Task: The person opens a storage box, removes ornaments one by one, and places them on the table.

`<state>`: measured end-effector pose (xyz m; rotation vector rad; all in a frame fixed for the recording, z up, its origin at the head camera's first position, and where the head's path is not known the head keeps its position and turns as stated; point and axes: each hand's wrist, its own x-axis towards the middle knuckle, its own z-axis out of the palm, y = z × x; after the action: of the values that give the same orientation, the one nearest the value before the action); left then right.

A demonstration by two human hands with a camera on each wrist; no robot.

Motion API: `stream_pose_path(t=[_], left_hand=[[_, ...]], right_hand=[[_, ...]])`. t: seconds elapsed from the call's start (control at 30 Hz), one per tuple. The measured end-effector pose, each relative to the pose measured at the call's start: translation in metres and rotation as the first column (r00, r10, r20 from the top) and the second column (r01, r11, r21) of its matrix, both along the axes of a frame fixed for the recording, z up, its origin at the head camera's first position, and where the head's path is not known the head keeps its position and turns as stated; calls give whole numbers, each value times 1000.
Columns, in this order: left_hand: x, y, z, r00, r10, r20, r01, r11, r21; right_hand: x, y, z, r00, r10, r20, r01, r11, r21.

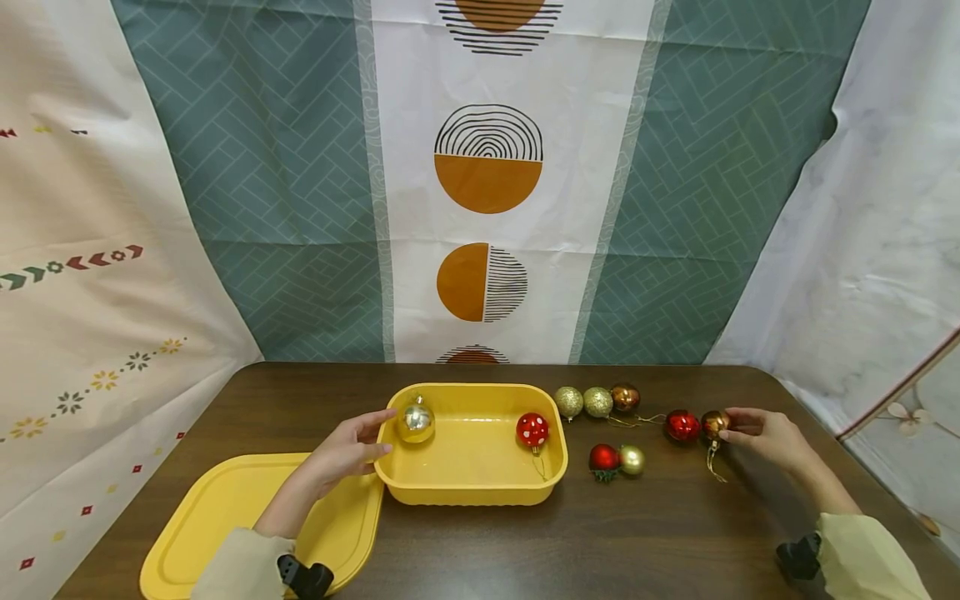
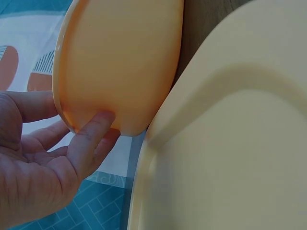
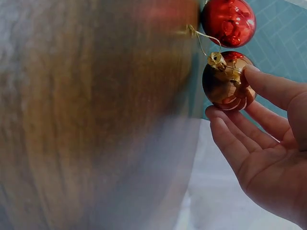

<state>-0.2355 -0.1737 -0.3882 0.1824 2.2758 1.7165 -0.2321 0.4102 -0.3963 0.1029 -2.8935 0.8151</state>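
My left hand (image 1: pixel 352 450) holds the left end of a yellow plastic container (image 1: pixel 480 493), with fingers at the rim and the thumb against the outer wall. Inside the container lie a shiny gold ball ornament (image 1: pixel 416 422) and a red ball ornament with white dots (image 1: pixel 532 430). To the right, my right hand (image 1: pixel 768 437) pinches a shiny copper ball ornament (image 3: pixel 225 86) between thumb and fingertips. Its gold cap and string loop (image 3: pixel 217 61) face away from the palm. Right beside it is a shiny red ball ornament (image 3: pixel 229 21).
A yellow lid (image 1: pixel 183 533) lies at the left, partly under my left forearm. Beyond the container's right end are two glittery gold balls (image 1: pixel 597 402) and another copper ball (image 1: pixel 625 397). Nearer are a red ball (image 1: pixel 603 458) and a pale gold ball (image 1: pixel 632 460). Patterned cloth hangs behind the table.
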Motion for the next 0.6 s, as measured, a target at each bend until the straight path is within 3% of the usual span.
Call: stream_pose_path(t=[0.6], left_hand=[[1, 0, 1, 1000, 6, 5, -6, 1000, 0]], right_hand=[[-4, -2, -4, 999, 34, 6, -34, 999, 15]])
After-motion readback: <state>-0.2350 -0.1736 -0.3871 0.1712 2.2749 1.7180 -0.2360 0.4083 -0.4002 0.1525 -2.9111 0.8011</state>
